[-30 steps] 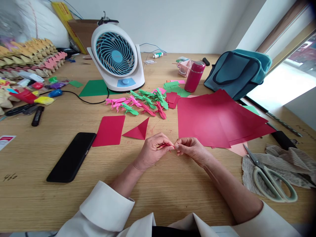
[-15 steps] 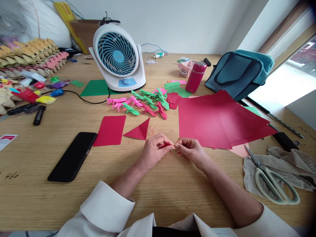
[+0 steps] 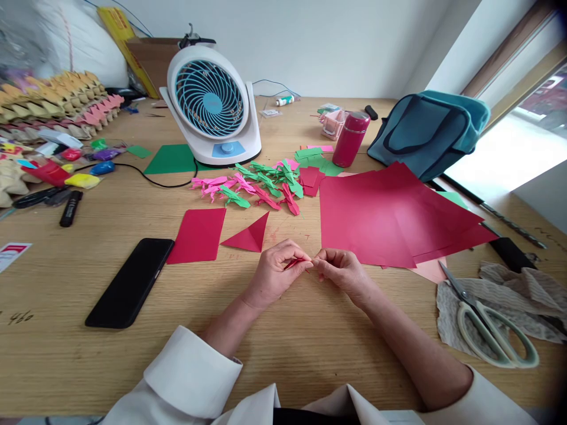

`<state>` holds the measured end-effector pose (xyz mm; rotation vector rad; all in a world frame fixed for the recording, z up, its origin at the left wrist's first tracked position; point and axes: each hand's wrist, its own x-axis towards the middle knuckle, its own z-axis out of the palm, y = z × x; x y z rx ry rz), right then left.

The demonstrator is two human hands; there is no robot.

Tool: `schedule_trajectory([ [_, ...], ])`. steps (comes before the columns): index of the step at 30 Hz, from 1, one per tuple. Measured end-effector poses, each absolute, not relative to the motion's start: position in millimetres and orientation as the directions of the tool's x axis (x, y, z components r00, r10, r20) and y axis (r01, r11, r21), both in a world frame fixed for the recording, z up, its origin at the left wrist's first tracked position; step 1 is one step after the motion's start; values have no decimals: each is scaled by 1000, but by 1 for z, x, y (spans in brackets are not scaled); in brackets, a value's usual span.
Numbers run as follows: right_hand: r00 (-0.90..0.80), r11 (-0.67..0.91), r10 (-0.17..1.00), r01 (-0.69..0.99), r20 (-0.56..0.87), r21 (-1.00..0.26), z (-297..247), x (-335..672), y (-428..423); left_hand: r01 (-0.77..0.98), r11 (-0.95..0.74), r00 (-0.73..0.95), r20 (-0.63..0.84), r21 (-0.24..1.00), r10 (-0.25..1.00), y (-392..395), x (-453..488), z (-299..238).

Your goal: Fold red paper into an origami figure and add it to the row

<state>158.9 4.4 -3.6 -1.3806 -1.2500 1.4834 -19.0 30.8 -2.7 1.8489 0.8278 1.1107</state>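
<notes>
My left hand [image 3: 277, 273] and my right hand [image 3: 340, 270] meet at the middle of the wooden table, both pinched on a small folded red paper piece [image 3: 296, 262] held just above the tabletop. Most of that piece is hidden by my fingers. Just beyond my left hand lie a red paper triangle [image 3: 248, 235] and a red paper rectangle [image 3: 197, 234]. A stack of large red sheets [image 3: 390, 212] lies right of my hands. A pile of small folded pink, green and red paper figures [image 3: 257, 183] sits further back.
A black phone [image 3: 130, 281] lies at the left. A white and blue desk fan [image 3: 212, 106] stands behind, on a green sheet. Scissors [image 3: 485, 319] rest on a cloth at the right. A red flask [image 3: 349, 138] and a teal bag [image 3: 429, 131] stand at the back right.
Both hands stay together on the red piece, with only slight finger movement. The view has shifted a little.
</notes>
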Motion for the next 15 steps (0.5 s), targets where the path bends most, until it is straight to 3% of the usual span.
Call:
schedule_trajectory([
  [15, -204, -197, 958, 50, -203, -979, -7, 162, 4, 95, -511, 414, 433, 854, 801, 33, -20, -4],
])
